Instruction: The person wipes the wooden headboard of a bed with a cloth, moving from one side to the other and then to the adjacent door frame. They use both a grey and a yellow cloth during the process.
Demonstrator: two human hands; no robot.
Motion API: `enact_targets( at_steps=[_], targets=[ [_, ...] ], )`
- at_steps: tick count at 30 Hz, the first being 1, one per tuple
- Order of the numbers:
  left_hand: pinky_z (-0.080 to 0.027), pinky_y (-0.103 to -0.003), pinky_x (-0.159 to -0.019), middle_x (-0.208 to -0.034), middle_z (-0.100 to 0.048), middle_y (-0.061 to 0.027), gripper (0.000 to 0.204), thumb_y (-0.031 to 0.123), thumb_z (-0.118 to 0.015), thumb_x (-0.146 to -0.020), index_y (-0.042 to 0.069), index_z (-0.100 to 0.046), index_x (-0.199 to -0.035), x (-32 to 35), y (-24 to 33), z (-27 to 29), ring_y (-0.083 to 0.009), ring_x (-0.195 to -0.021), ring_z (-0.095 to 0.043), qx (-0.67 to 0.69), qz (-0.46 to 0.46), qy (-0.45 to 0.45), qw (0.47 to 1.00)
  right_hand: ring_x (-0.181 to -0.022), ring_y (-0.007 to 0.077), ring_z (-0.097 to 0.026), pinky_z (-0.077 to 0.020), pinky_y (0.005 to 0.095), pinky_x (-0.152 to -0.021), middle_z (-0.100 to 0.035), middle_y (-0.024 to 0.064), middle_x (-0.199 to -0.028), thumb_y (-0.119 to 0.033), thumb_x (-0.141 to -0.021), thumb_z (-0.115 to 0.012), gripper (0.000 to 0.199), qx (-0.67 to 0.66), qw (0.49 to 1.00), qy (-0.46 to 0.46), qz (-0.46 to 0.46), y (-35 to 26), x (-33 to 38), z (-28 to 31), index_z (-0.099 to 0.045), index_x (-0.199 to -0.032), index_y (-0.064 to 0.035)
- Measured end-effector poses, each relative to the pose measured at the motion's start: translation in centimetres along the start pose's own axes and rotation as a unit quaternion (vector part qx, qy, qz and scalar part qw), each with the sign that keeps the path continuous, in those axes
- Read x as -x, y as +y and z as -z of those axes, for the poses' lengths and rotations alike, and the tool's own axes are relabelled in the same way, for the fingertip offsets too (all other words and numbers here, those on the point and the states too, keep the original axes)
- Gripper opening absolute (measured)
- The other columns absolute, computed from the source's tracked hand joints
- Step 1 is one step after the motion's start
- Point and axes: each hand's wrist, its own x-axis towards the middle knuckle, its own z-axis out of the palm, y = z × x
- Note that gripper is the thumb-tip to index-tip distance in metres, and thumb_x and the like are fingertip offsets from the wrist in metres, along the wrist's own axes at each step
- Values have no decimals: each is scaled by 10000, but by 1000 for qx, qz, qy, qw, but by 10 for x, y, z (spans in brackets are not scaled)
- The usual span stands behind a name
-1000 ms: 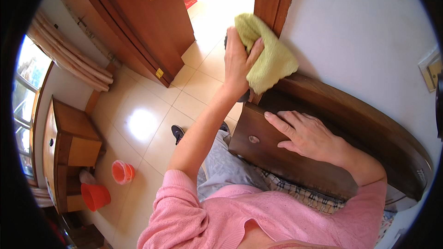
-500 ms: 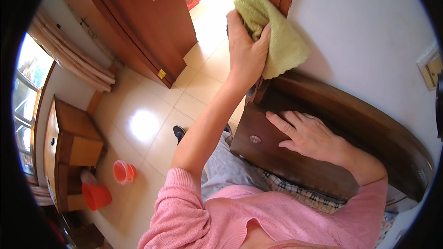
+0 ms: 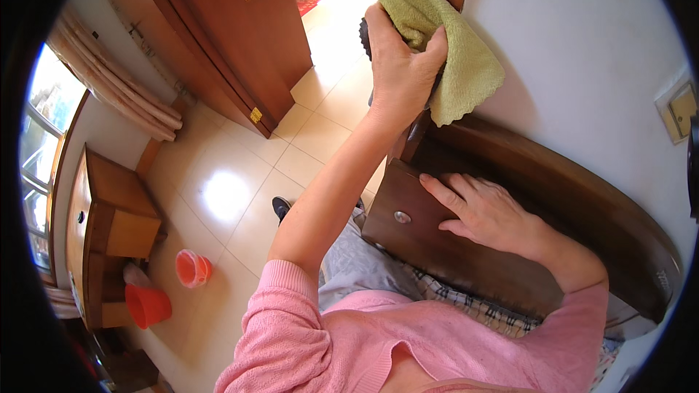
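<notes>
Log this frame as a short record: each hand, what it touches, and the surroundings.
Left hand: gripping a yellow-green cloth
Unclear: dark object behind the left hand, mostly hidden
Right hand: laid open on a dark brown wooden panel
Panel detail: round, shiny disc
Floor: pale tiles
Bins: larger red bin, smaller red bin
Far left: wooden desk, window, curtain
</notes>
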Motion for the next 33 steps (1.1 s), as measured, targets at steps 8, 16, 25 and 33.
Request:
enact_targets(
  at_steps=[8,16,25,33],
  targets=[
    [-481,-335,-893,-1092,-550,-112,448,97,-657,-901,18,-339,-1207,17,-11,10,-174,-1001,-554,-119,6,-21,993,-904,328,-607,-556,427,-781,-518,131,-1109,-242,-796,-791,928,5,1000,-10,-5,-3,-1,4,-276,-1563,-154],
    [-423,-390,-953,-1118,-487,-161,394,143,-634,-918,-11,-388,-1184,15,-11,6,-278,-1047,-506,-82,-9,-16,996,-904,331,-607,-552,439,-786,-509,134,-1114,-233,-798,-791,932,0,1000,-2,-6,-2,2,1,-269,-1566,-155],
    [-392,-330,-1020,-1169,-497,-114,378,219,-564,-1013,23,-446,-1314,75,-81,45,-218,-1116,-493,46,133,-60,988,-943,337,-614,-554,441,-807,-506,138,-1180,-227,-803,-790,943,-11,1000,8,7,0,0,-4,-251,-1574,-161],
    [-414,-378,-997,-1183,-517,-158,346,199,-558,-1020,27,-424,-1290,14,-14,30,-280,-1102,-523,-26,57,-82,995,-941,337,-610,-551,440,-808,-508,140,-1178,-221,-799,-790,931,0,1000,-20,-9,-1,0,1,-269,-1567,-154]
  ],
)
